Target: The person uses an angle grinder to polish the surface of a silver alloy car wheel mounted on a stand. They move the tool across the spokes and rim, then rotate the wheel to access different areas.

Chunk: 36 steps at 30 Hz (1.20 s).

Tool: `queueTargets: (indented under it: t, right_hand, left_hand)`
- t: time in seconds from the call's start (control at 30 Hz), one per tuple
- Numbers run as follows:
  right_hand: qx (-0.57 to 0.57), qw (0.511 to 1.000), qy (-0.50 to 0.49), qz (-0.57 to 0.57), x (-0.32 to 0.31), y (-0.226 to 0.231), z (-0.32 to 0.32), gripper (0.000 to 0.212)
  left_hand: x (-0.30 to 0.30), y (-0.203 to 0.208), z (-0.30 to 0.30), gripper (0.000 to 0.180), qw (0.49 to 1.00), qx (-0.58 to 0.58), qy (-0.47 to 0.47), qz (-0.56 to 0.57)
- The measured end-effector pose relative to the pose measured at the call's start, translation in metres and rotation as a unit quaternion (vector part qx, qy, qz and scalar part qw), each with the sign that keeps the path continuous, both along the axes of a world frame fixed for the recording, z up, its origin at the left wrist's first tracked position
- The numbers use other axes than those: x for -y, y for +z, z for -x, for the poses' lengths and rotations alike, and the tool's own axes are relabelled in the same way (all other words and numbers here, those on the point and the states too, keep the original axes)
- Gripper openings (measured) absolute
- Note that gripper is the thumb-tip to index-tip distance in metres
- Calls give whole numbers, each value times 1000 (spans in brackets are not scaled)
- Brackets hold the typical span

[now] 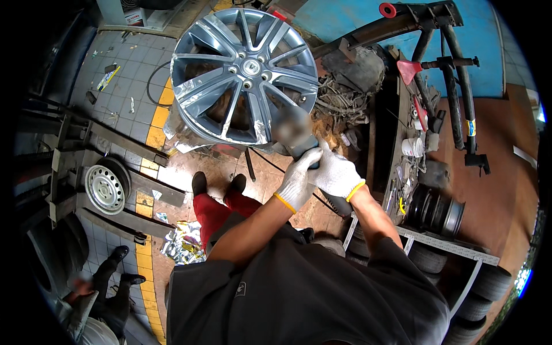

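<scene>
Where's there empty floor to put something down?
Some grey tiles are bare between the colourful scrap and yellow strip; so are some tan tiles between the right shoe and left hand. Right of the big wheel, it's crowded with wires.

A: Place type?
B: Workshop, wheel and tire sort.
A: Evidence?
B: Spoked wheel [251, 68] in front, pale steel wheel [105, 190] left, black wheel [430, 211] right, tires [493, 283] stacked by a metal frame [448, 245], grimy parts [345, 108] heaped.
A: Floor?
B: Tiles [135, 98], yellow strip [156, 137], scattered litter [108, 79].
</scene>
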State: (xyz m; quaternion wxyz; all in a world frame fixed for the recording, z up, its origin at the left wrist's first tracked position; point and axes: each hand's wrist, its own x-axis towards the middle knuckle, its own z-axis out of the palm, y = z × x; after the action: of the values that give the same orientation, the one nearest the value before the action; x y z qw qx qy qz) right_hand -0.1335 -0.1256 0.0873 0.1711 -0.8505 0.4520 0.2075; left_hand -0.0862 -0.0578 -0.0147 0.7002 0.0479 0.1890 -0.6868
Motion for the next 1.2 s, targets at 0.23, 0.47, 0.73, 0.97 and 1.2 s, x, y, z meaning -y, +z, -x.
queueTargets:
  t: [0.23,0.47,0.73,0.97,1.2]
  right_hand:
    - [-22,999,-19,-25,-3,19,-13,75]
    - [-11,1000,-20,-19,-9,23,-11,76]
    - [-11,1000,-19,-18,-4,12,-8,75]
    - [18,1000,-5,11,-6,-6,5,75]
    - [-16,998,-57,-35,-31,-15,28,76]
  left_hand:
    - [2,-4,4,29,1000,-19,-3,1]
    - [-1,-6,6,29,1000,-13,4,-6]
    - [4,-8,3,27,1000,-18,-7,0]
    - [-2,-8,2,31,1000,-26,-8,3]
    - [-27,-11,19,31,998,21,-35,-54]
